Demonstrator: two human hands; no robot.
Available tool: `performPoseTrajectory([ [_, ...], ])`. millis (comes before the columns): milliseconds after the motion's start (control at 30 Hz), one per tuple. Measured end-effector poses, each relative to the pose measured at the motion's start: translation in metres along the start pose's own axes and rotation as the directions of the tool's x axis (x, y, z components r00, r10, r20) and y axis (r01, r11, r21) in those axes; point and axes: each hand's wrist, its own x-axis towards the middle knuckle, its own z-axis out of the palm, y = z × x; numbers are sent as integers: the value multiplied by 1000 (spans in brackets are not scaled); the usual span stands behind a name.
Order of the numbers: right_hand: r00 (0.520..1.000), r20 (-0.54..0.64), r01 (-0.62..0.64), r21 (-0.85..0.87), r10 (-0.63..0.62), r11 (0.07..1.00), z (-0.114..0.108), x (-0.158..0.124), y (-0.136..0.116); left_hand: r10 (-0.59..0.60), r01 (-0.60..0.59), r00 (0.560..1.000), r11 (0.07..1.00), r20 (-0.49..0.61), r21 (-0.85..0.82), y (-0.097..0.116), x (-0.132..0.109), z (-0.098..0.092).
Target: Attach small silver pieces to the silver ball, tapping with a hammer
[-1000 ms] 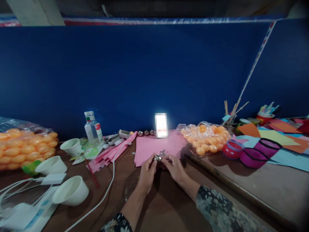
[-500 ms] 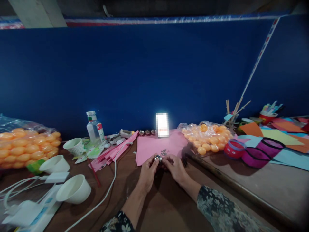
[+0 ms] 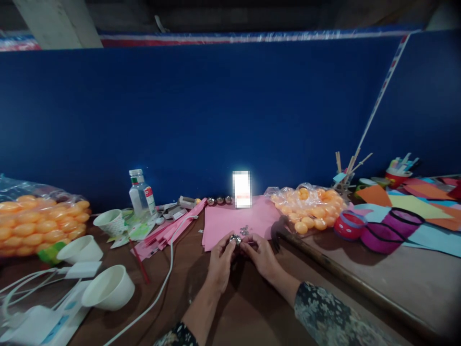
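Note:
Above the table's near middle, my left hand grips a shiny silver ball between thumb and fingers. My right hand is closed in a pinch close against the ball's right side. Whatever its fingertips hold, if anything, is too small to make out. Just beyond the hands, a small heap of silver pieces lies on pink paper. Several similar silver balls sit in a row behind the paper's left part, beside a bright blurred upright panel.
A hammer lies diagonally at right. Bags of orange balls stand on both sides. Purple felt cups and coloured paper are at far right. At left are pale cups, a bottle, a white cable and a power strip.
The view has tilted slightly, so everything sits a little lower in the picture. Both hands stay at the silver ball, with only small finger shifts.

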Motion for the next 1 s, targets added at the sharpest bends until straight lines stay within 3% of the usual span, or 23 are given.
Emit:
performPoseTrajectory([
  [500,1000,13,6,9,-6,1000,1,-1,-2,29,-25,999,994,-36,104,-5,4,-5],
  [1000,999,-9,-50,-1,50,999,3,0,1,60,-54,997,991,-40,120,-2,1,3],
])
